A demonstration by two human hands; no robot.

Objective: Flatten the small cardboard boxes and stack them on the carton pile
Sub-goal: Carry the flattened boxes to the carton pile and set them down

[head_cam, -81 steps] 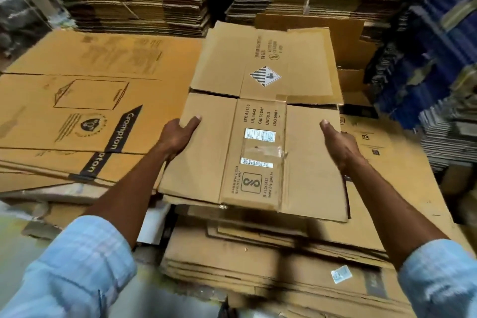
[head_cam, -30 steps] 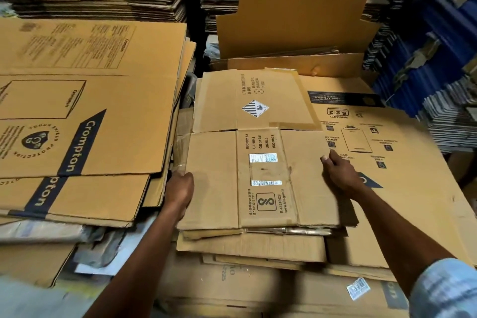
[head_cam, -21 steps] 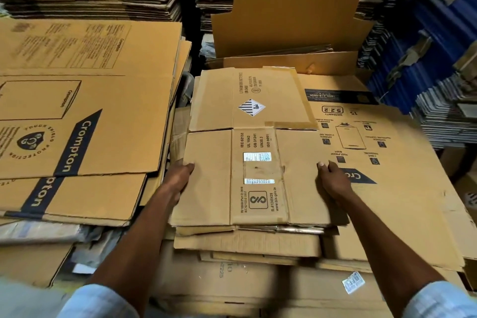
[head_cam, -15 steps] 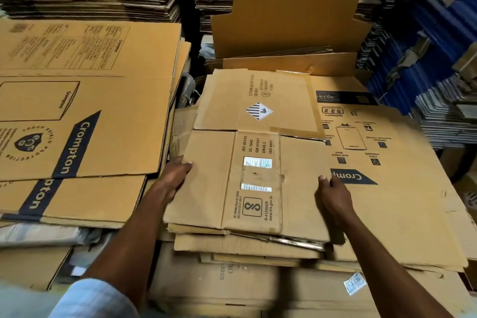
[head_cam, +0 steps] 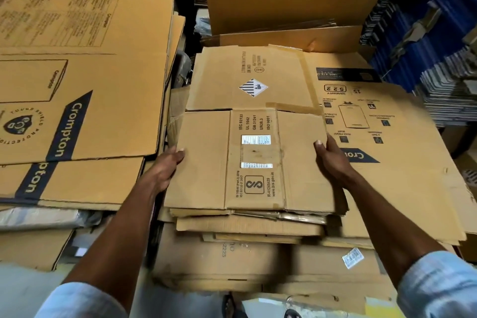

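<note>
A small flattened cardboard box [head_cam: 206, 162] with printed codes, white labels and a striped hazard diamond lies on top of the carton pile [head_cam: 245, 227] in the middle. My left hand [head_cam: 167, 165] grips its left edge, thumb on top. My right hand [head_cam: 333, 160] grips its right edge the same way. The box lies flat, its far flap reaching toward the back. Beneath it are several more flattened cartons with uneven edges.
A tall stack of large Crompton cartons [head_cam: 77, 100] stands to the left. A wide Crompton sheet [head_cam: 387, 162] lies under the pile to the right. An upright cardboard sheet [head_cam: 284, 2] stands behind. Blue sheets [head_cam: 438, 33] are stacked at the right, corrugated bundles along the back.
The flattened box has come down from mid-air onto the pile. Both hands have slid and squared it there, keeping hold of its side edges.
</note>
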